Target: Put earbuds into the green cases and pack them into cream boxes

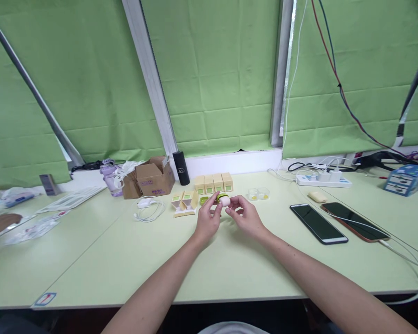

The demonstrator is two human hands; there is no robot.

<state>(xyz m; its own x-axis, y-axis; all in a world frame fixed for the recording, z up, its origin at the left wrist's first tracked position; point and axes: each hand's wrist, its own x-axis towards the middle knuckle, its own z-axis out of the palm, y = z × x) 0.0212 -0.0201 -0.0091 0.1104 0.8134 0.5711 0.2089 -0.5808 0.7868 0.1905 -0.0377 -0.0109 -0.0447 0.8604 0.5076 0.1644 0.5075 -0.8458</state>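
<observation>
Both hands meet over the table around a small round piece, white in front with a green part behind it (224, 201). My left hand (209, 219) is closed on it from the left, fingers and thumb pinched. Curled in from the right, my right hand (245, 215) has its fingertips at the white part's edge. Just behind my left fingers sits another small green piece (204, 200), partly hidden. Two small cream boxes with open flaps (184, 202) stand to the left. A row of several closed cream boxes (213, 183) stands behind. Right of them lies a clear plastic case (258, 194) with yellow spots.
Two phones (318, 223) (355, 221), a beige case (317, 197) and a white power strip (323, 180) lie right. Leftward are a white charger cable (149, 209), a cardboard box (155, 176), a black cylinder (181, 168) and a purple bottle (111, 180). Another person's hand (2, 224) shows far left.
</observation>
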